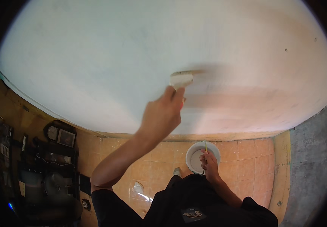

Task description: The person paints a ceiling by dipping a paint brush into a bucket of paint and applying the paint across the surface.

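Note:
My left hand (163,110) grips a flat paintbrush (181,81) by its handle, raised in front of the wall (109,71). The bristle end points up, and the wall surface behind it is whitish with a pinkish area to the right. Whether the bristle tips touch the wall is hard to tell. Lower down, my right hand (211,167) is closed around the thin handle of a white bucket (190,154), held in front of my body. Pale material, apparently paint, shows inside the bucket, partly hidden by my fingers.
Orange floor tiles (245,161) with pale specks run along the wall's base. A dark shelf unit (75,159) holding a clock (52,132), a framed picture (66,138) and other items stands at the left. A small whitish object (138,187) lies on the floor. At right is a grey wall (310,159).

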`<act>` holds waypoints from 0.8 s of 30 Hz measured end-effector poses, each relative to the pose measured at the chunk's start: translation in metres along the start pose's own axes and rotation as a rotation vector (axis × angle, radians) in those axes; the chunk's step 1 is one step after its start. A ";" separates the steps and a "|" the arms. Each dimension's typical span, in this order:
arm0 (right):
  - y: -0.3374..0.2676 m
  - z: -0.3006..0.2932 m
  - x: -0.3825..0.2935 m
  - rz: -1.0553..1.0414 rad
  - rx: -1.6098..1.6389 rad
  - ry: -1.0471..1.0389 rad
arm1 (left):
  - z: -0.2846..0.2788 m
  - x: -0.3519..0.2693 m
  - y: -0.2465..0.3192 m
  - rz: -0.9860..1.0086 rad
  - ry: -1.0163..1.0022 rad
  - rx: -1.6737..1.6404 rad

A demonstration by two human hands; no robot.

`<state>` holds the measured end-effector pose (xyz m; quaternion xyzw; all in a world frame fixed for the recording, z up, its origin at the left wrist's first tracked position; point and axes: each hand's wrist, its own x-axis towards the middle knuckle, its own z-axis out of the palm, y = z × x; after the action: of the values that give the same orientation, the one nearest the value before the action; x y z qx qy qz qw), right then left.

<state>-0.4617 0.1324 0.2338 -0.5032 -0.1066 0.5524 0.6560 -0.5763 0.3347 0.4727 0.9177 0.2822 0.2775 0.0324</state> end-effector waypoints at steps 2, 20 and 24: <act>0.003 -0.003 0.001 -0.015 0.034 0.010 | -0.030 0.018 0.002 0.031 0.116 -0.025; 0.004 -0.003 0.007 0.007 0.046 0.034 | 0.030 -0.009 0.008 0.337 0.225 0.318; 0.001 -0.005 0.008 0.008 0.042 0.026 | 0.034 -0.016 0.007 0.136 -0.071 0.011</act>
<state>-0.4561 0.1361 0.2273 -0.4968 -0.0846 0.5507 0.6654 -0.5661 0.3240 0.4380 0.9442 0.2195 0.2449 0.0186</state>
